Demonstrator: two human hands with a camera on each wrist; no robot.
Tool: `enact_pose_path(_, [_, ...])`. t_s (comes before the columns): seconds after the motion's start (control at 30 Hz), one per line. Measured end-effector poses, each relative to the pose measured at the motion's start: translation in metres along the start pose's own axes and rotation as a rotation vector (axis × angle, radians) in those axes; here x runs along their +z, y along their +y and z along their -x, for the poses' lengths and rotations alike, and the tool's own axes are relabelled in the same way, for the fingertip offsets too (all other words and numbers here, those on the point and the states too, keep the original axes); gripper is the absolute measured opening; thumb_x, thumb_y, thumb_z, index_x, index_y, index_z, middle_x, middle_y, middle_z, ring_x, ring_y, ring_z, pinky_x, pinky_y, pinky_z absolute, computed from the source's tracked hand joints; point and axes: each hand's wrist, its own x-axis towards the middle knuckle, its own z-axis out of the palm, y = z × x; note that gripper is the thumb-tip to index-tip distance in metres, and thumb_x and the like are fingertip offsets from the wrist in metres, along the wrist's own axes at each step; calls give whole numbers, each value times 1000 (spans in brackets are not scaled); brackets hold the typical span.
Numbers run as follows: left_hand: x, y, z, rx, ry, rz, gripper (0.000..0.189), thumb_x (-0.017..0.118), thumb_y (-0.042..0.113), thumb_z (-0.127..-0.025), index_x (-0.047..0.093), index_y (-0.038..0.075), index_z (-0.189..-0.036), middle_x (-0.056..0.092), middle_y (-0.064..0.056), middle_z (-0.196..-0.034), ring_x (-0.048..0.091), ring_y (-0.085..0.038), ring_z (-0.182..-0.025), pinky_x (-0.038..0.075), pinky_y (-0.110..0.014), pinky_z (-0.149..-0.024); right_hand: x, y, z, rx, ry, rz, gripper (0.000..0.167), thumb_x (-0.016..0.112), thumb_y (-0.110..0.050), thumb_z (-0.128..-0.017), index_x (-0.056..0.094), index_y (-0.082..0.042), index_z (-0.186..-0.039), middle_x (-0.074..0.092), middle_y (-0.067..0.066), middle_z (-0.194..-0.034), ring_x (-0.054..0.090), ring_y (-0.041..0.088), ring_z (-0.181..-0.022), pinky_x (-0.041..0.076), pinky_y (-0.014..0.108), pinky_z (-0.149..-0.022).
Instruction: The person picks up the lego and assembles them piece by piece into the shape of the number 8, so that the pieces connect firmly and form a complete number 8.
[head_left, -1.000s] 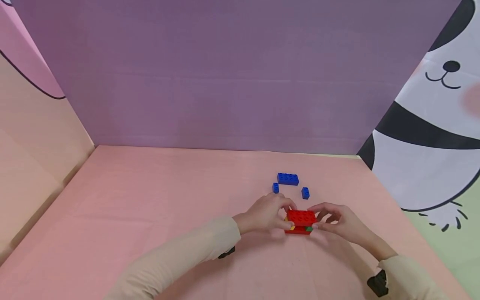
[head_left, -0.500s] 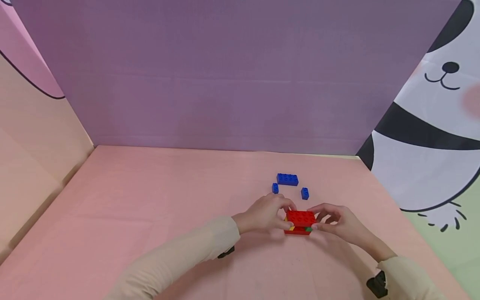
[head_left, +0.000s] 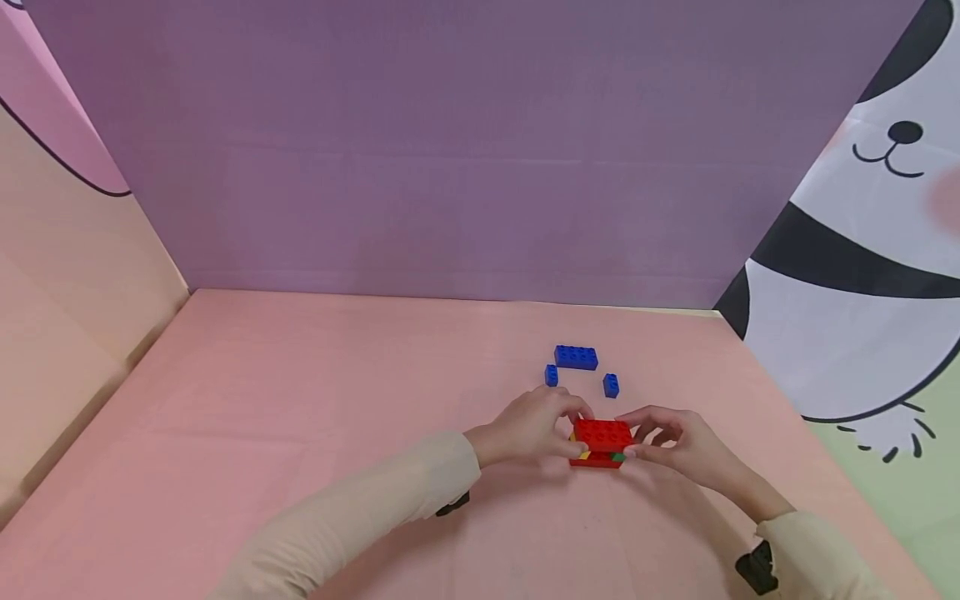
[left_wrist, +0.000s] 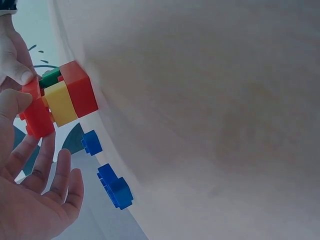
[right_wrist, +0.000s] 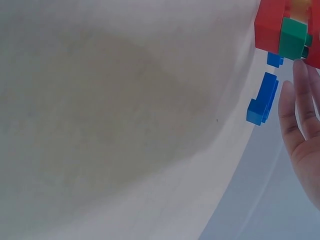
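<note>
A red studded brick (head_left: 602, 434) tops a small stack, pinched from both sides. My left hand (head_left: 525, 427) grips its left end between thumb and fingers. At the opposite end, my right hand (head_left: 688, 446) holds it the same way. Under it stand a yellow brick (left_wrist: 62, 104) on the left and a green brick (right_wrist: 293, 39) on the right, both on a lower red brick (left_wrist: 79, 89). In the left wrist view, yellow studs show in a narrow gap beneath the top brick.
Behind the stack lie a long blue brick (head_left: 576, 358) and two small ones, a left blue brick (head_left: 551, 376) and a right blue brick (head_left: 611, 386). The pink table (head_left: 337, 375) meets a purple wall (head_left: 450, 167) at the back; a panda print (head_left: 870, 333) covers the right side.
</note>
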Motion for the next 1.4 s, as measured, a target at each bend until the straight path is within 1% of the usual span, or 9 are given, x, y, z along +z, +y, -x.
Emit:
enact_pose_path(0.27, [1, -1, 0, 0, 7, 10, 36, 73, 32, -76, 61, 25, -110, 60, 11, -97, 55, -11, -95, 42, -17, -71, 0, 0, 1, -12, 5, -17, 35, 74, -19, -76, 63, -11, -109, 66, 5, -99, 59, 5, -78, 52, 23, -66])
enact_pose_path(0.43, [1, 0, -1, 1, 4, 0, 37, 73, 32, -76, 61, 25, -110, 60, 11, -96, 55, -10, -95, 42, -17, -71, 1, 0, 1, -28, 5, -28, 35, 73, -16, -77, 63, -9, -109, 65, 9, -99, 59, 4, -78, 51, 22, -65])
enact_pose_path(0.73, [0, 1, -1, 9, -2, -19, 37, 73, 33, -76, 61, 24, -110, 60, 11, -96, 56, -10, -93, 42, -17, -71, 0, 3, 1, 9, -1, -32, 37, 73, -20, -77, 62, -12, -112, 65, 7, -103, 60, 6, -79, 52, 24, -67])
enact_pose_path(0.97, [-1, 2, 0, 9, -6, -23, 37, 72, 33, -77, 61, 24, -111, 61, 10, -97, 56, -10, -93, 42, -16, -70, 2, 5, 1, -2, -5, -36, 37, 71, -18, -78, 61, -10, -112, 65, 9, -104, 59, 5, -80, 52, 23, -66])
enact_pose_path(1.13, [0, 2, 0, 9, -7, -18, 37, 71, 33, -78, 61, 23, -112, 61, 9, -99, 56, -10, -94, 42, -15, -69, 2, 4, 2, 1, -4, -49, 37, 72, -19, -78, 62, -10, -112, 65, 9, -104, 60, 6, -79, 52, 23, -66])
enact_pose_path(1.27, [0, 2, 1, 9, -7, -17, 37, 71, 33, -78, 61, 23, -113, 61, 9, -99, 55, -11, -94, 42, -15, -70, 2, 3, 3, -10, 2, -38, 36, 72, -18, -78, 62, -9, -111, 65, 9, -102, 59, 5, -79, 52, 23, -65])
enact_pose_path(1.4, [0, 1, 0, 10, -3, -29, 37, 71, 33, -78, 60, 24, -113, 61, 9, -101, 55, -10, -95, 42, -15, -71, 2, 2, 3, -3, 10, -35, 36, 73, -18, -77, 63, -10, -110, 65, 8, -102, 59, 5, -79, 52, 23, -65])
